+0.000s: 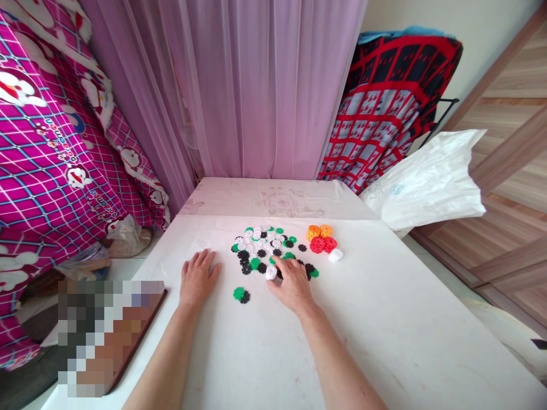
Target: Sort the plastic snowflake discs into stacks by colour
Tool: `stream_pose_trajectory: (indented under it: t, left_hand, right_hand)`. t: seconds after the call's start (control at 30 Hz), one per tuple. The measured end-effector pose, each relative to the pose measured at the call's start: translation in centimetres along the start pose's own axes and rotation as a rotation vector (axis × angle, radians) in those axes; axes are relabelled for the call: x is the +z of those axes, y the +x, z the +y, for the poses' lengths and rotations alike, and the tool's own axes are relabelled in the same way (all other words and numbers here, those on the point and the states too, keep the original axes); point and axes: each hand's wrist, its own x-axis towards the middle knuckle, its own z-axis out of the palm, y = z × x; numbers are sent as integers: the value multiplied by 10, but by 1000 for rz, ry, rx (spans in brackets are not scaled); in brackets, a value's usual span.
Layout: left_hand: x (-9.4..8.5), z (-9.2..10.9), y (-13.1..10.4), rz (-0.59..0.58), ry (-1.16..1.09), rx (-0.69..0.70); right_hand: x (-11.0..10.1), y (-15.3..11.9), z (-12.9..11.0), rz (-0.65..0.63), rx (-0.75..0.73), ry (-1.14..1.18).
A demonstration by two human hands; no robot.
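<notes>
My left hand (197,279) lies flat on the white tabletop with its fingers spread, left of the loose discs and holding nothing. Between thumb and fingers, my right hand (296,283) grips a small stack of white notched plastic discs (271,273) at the near edge of the pile. White discs (253,245), black discs (244,257) and green discs (255,263) lie scattered and overlapping beyond it; some are hidden under the hand. A green disc (239,293) overlaps a black one nearer to me, between my hands.
Orange disc stacks (314,232), red disc stacks (317,245) and a white disc stack (335,255) stand right of the pile. A white plastic bag (431,182) is beyond the table's right edge. A blurred-out flat object with a dark edge (137,336) lies at the left edge.
</notes>
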Motion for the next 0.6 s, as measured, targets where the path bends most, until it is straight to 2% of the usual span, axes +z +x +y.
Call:
stream_pose_trajectory:
  t: [0.33,0.43,0.6]
  left_hand:
    - [1,-1,0,3,7,-3]
    - [1,-1,0,-1,13,-9]
    - [1,-1,1,2,5,-11]
  right_hand:
    - [6,2,-2,25,14,-2]
    - [2,3,0,74,42,16]
    - [-20,1,28,204,161,-25]
